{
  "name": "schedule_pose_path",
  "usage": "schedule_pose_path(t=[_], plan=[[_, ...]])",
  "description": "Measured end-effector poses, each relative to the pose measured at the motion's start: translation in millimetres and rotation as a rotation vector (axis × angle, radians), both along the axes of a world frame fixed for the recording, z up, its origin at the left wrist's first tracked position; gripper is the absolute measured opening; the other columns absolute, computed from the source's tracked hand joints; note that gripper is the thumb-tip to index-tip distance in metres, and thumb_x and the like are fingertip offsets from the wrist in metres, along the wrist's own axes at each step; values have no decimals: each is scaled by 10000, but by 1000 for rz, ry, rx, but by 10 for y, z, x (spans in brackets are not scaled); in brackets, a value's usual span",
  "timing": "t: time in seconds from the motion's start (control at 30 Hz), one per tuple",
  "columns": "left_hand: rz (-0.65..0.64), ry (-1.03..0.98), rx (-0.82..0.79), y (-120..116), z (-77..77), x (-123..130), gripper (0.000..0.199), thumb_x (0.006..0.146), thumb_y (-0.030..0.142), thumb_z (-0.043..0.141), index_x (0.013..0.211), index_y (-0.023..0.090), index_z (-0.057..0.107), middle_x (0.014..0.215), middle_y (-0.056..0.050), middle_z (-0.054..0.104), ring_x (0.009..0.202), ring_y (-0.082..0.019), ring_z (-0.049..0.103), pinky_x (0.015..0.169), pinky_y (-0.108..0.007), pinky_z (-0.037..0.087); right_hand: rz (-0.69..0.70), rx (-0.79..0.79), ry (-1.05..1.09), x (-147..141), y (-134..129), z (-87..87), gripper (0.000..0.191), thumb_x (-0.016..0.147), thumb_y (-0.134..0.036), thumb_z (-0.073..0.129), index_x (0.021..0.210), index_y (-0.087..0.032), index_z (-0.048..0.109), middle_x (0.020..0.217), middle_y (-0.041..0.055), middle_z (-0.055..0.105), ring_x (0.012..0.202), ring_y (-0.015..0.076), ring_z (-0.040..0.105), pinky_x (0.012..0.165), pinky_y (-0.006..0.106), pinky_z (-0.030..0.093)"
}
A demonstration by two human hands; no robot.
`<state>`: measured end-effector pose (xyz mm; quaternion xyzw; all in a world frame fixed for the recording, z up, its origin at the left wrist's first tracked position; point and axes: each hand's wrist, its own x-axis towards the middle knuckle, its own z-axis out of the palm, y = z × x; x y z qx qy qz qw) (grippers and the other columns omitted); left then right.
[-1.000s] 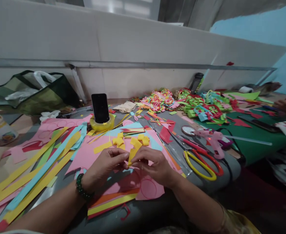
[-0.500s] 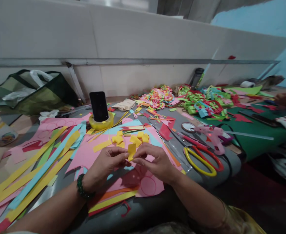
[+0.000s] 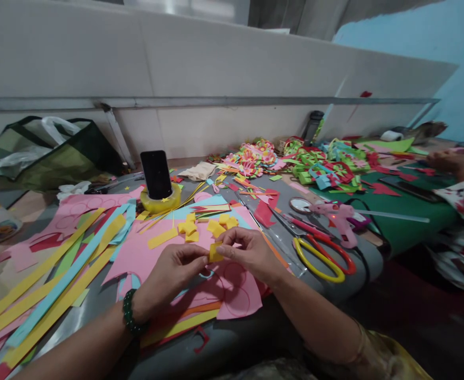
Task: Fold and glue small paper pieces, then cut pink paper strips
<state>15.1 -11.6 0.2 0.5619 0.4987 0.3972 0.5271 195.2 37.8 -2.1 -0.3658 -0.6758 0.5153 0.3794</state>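
Between my two hands is a small yellow felt piece (image 3: 216, 252). My left hand (image 3: 178, 269), with a dark green bead bracelet (image 3: 131, 312) at its wrist, pinches the piece's left edge. From the right, my right hand (image 3: 251, 256) pinches its upper right part between thumb and fingers. Just beyond my fingers, small folded yellow pieces (image 3: 188, 228) lie on a pink felt sheet (image 3: 136, 258), beside a flat yellow strip (image 3: 162, 238). Below my hands is another pink sheet (image 3: 239, 303) with drawn circles.
Scissors (image 3: 319, 258) with yellow and red handles and a pink glue gun (image 3: 340, 216) lie at right. A phone (image 3: 156, 174) stands in a yellow tape roll (image 3: 160, 203). Long felt strips (image 3: 69, 274) cover the left. A co-worker's hands (image 3: 453, 161) are at far right.
The yellow piece, upright before, now sits lower and looks folded over, with my right fingers across its top. The view has shifted slightly, and the co-worker's hands have come further into view.
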Motion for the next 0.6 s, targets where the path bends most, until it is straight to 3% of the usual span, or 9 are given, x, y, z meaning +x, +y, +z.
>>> schedule_pose_path(t=[0.4,0.6], plan=[[-29,122,93,-16,-13,-1,175,791,268,588,738,160,715,689,-22,682,664,-154,609,630,-222,473,0,-86,43,-11,10,-37,285,666,-371,752,700,-149,577,689,1,611,611,114,569,558,240,454],[-49,147,111,-11,-2,2,192,794,269,573,779,165,735,758,-41,718,702,-167,608,628,-222,457,11,-90,93,-15,5,-39,277,668,-300,754,788,-161,547,706,-26,575,600,90,556,552,223,466]])
